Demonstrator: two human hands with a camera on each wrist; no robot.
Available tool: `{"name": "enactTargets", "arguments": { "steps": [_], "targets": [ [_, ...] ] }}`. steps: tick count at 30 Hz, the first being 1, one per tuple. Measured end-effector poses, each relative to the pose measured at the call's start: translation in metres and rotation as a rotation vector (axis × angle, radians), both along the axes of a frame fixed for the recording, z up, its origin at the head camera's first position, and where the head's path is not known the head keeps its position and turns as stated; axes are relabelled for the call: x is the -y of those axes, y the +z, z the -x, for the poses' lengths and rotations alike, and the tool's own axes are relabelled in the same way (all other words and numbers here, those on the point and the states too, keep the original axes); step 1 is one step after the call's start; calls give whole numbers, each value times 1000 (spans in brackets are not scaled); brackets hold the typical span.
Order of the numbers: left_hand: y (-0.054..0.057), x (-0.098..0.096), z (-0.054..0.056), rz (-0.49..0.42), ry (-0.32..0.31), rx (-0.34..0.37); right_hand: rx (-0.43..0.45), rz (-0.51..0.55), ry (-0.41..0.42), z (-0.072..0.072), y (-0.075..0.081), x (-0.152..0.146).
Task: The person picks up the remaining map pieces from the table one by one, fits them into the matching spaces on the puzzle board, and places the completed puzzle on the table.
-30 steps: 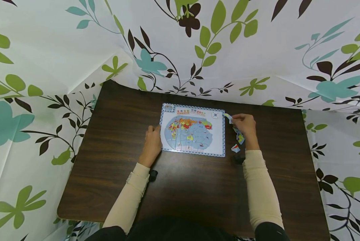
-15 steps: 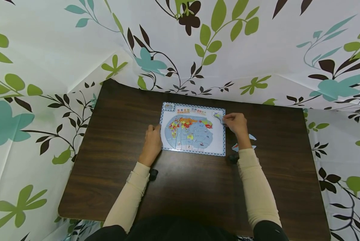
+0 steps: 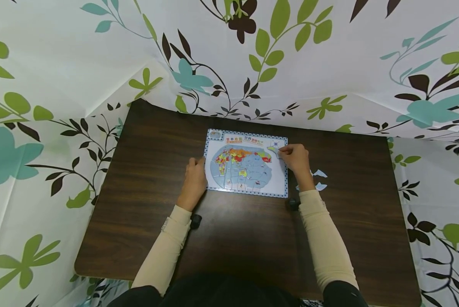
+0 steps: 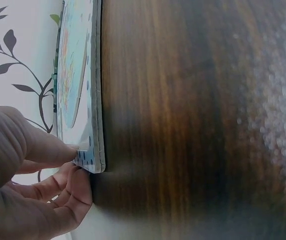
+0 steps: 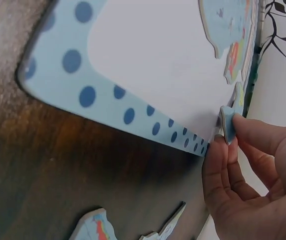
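Note:
A world map jigsaw puzzle board (image 3: 278,179) with a dotted blue border lies on the table; its map has pieces fitted on the left and middle. My left hand (image 3: 195,177) holds the board's left edge, the thumb on top of the border in the left wrist view. Between thumb and fingers, my right hand (image 3: 296,160) pinches a light-blue and green puzzle piece (image 5: 227,124) over the board's upper right, right of the fitted pieces. Whether the piece touches the board, I cannot tell.
Several loose puzzle pieces (image 3: 320,173) lie right of the board, partly hidden by my right wrist. One loose piece (image 5: 95,227) shows red and blue. The dark wooden table (image 3: 245,238) meets a leaf-patterned cloth (image 3: 110,64) at the back.
My right hand has moved left with the puzzle piece, from beside the board to over its upper right, uncovering loose pieces. The left hand stays at the board's edge.

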State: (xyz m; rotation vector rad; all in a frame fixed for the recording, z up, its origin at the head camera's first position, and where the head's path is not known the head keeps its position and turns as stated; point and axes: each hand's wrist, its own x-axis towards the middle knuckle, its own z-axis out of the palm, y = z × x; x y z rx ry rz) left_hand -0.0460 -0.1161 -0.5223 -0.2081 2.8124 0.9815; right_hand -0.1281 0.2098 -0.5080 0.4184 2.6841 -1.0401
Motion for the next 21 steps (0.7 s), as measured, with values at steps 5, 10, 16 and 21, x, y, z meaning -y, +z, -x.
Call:
{"name": "enactTargets", "arguments": {
  "steps": [5, 10, 16, 21],
  "targets": [
    [0, 0, 1, 0, -3, -7, -9, -15, 7, -2, 1, 4],
    [-1, 1, 1, 2, -8, -11, -29, -31, 32, -3, -1, 6],
    [-1, 1, 0, 10, -12, -10, -51, -26, 47, -4, -4, 7],
    [-1, 1, 0, 14, -12, -14, -40, -24, 45, -4, -6, 7]
  ]
}}
